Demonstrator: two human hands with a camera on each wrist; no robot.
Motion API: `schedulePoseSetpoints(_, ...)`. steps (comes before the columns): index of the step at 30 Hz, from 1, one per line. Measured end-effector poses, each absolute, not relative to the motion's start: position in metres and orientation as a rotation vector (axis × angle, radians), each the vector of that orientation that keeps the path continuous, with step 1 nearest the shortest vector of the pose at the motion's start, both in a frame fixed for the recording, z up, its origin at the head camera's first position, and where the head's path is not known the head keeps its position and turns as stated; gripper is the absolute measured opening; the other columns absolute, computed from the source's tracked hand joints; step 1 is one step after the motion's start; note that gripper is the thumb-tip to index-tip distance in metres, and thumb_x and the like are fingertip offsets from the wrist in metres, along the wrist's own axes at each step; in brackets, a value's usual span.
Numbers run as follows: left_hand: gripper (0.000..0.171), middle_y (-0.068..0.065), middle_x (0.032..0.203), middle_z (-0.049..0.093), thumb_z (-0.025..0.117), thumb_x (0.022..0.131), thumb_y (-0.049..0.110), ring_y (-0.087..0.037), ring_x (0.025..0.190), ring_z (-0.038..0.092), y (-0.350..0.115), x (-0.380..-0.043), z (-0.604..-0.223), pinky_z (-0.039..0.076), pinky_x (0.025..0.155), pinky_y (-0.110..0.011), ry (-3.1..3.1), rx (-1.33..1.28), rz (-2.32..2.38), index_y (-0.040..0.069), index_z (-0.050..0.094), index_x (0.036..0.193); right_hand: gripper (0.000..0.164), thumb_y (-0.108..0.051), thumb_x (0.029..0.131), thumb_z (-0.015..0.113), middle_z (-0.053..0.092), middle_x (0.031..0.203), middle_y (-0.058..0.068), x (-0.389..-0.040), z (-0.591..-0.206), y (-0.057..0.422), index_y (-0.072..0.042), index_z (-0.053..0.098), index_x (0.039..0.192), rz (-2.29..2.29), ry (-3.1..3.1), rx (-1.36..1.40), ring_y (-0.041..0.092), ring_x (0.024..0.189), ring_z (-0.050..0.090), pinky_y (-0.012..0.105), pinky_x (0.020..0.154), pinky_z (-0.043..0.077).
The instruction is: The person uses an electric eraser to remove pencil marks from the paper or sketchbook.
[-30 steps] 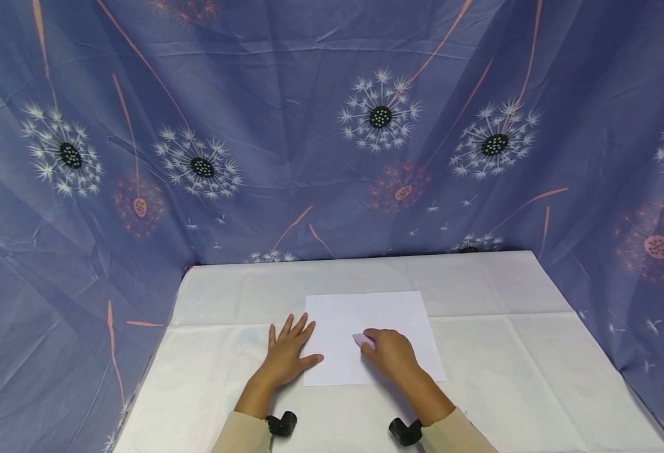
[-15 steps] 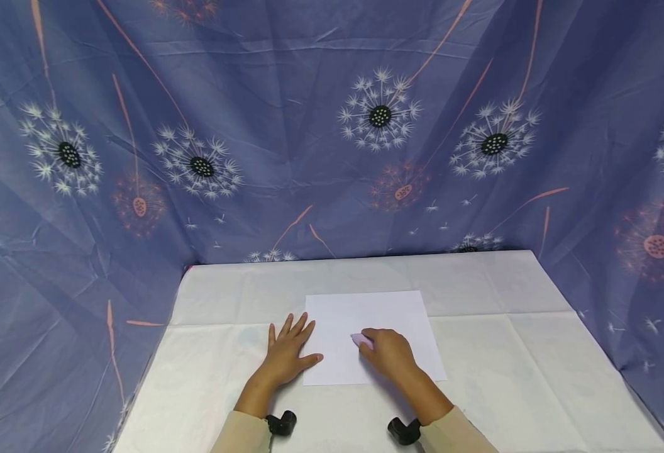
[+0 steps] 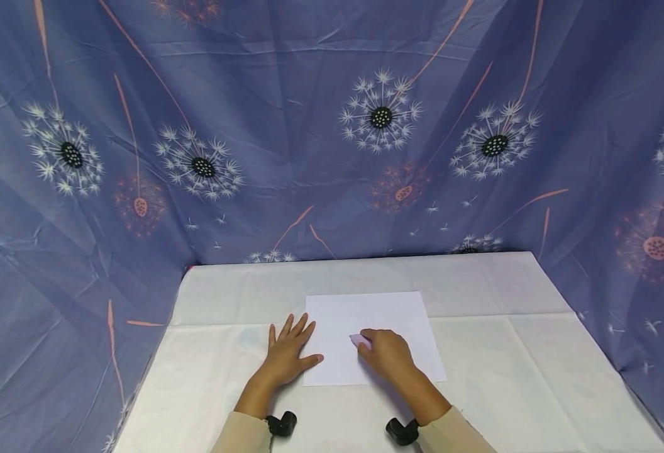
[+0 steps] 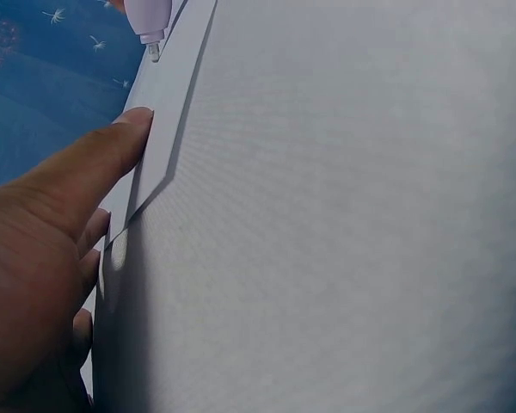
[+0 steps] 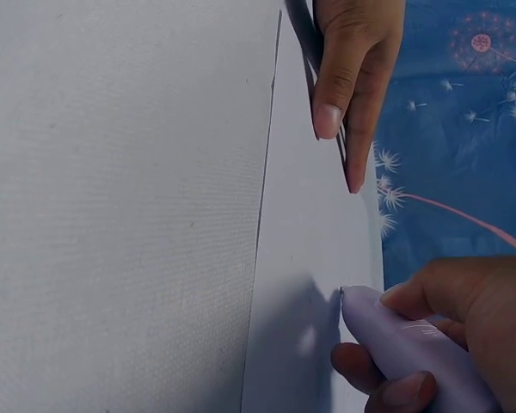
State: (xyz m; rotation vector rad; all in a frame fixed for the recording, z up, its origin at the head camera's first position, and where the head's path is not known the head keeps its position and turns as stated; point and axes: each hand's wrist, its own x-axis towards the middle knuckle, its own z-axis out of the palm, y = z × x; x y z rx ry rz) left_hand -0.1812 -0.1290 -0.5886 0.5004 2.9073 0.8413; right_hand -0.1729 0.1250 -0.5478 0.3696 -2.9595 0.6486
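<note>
Backdrop: a blue curtain (image 3: 289, 126) printed with white and coral dandelions, behind and at both sides of the table. Table (image 3: 513, 365): covered in white cloth with visible fold creases. Paper (image 3: 371, 311): one white sheet, flat near the middle of the table. Left hand (image 3: 287, 358): released, fingers spread, thumb on the left part of the paper and index fingertip at its left edge. Right hand (image 3: 391, 355): over the right part of the paper, grasping the tool between thumb and fingers. Cuffs: beige sleeves (image 3: 455, 433) on both forearms, each with a black wrist unit (image 3: 282, 423) on its inner side. Tool (image 5: 413, 344): lavender, rounded body, located above the middle of the paper between the hands, narrow tip directed left; tip contact cannot be confirmed. Marking: small white strokes (image 5: 423, 329) on the tool body, too small to read.
</note>
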Motion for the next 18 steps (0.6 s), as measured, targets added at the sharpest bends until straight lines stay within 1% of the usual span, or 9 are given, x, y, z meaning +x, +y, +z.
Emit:
schedulePoseSetpoints(6, 0.077, -0.010, 0.167, 0.030, 0.070, 0.091, 0.049, -0.042, 0.157, 0.015, -0.1298, -0.1808, -0.5871, -0.001, 0.119, -0.075, 2.903, 0.504, 0.853, 0.013, 0.045, 0.153, 0.023, -0.020, 0.086, 0.074, 0.078, 0.091, 0.009, -0.1728, -0.5480, 0.1230, -0.012, 0.078, 0.108, 0.644, -2.957, 0.379, 0.032, 0.083, 0.073, 0.044, 0.068, 0.056)
schedulePoseSetpoints(18, 0.075, -0.007, 0.168, 0.028, 0.066, 0.093, 0.053, -0.040, 0.158, 0.013, -0.1318, -0.1815, -0.5870, -0.004, 0.120, -0.073, 2.877, 0.505, 0.855, 0.016, 0.043, 0.155, 0.024, -0.020, 0.087, 0.074, 0.079, 0.095, 0.010, -0.1729, -0.5495, 0.1216, -0.011, 0.078, 0.109, 0.652, -2.944, 0.374, 0.033, 0.087, 0.074, 0.046, 0.072, 0.057)
